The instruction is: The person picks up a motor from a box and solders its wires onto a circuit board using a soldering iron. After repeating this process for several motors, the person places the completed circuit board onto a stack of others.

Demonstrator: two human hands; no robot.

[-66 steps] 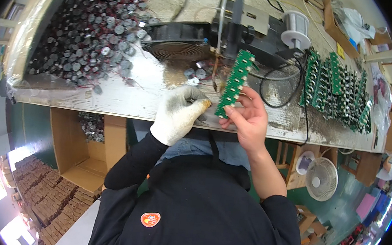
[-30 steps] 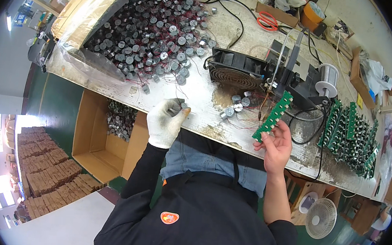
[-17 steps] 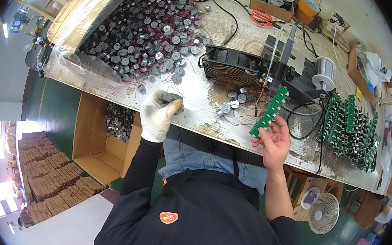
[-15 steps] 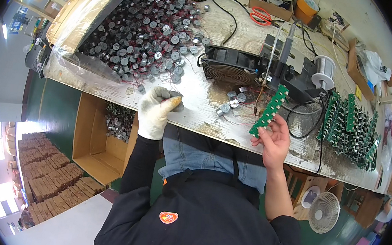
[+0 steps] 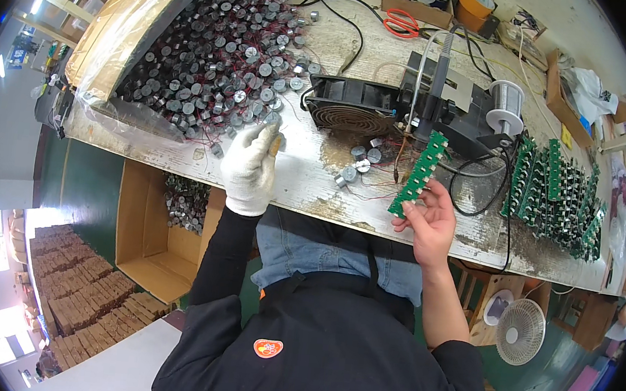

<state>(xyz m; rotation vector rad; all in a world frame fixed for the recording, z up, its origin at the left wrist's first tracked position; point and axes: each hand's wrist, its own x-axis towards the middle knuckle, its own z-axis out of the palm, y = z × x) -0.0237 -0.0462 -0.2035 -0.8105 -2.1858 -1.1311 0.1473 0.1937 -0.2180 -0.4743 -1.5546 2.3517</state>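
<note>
Right hand (image 5: 431, 223): we hold it bare at the near edge of the bench, fingers pinching the lower end of a green circuit board strip (image 5: 419, 174), which stands tilted up over the bench
Left hand (image 5: 250, 167): in a white glove, we curl its fingers closed at the edge of the heap of round metal parts (image 5: 212, 65); what they pinch we cannot tell
Loose parts (image 5: 357, 166): a few round ones with thin red wires lie between our hands
Bench (image 5: 306, 187): worn, pale, stained
Fan (image 5: 351, 109): black, flat, just beyond the loose parts
Solder spool (image 5: 506, 101): farther right
Finished boards (image 5: 554, 192): green rows at far right
</note>
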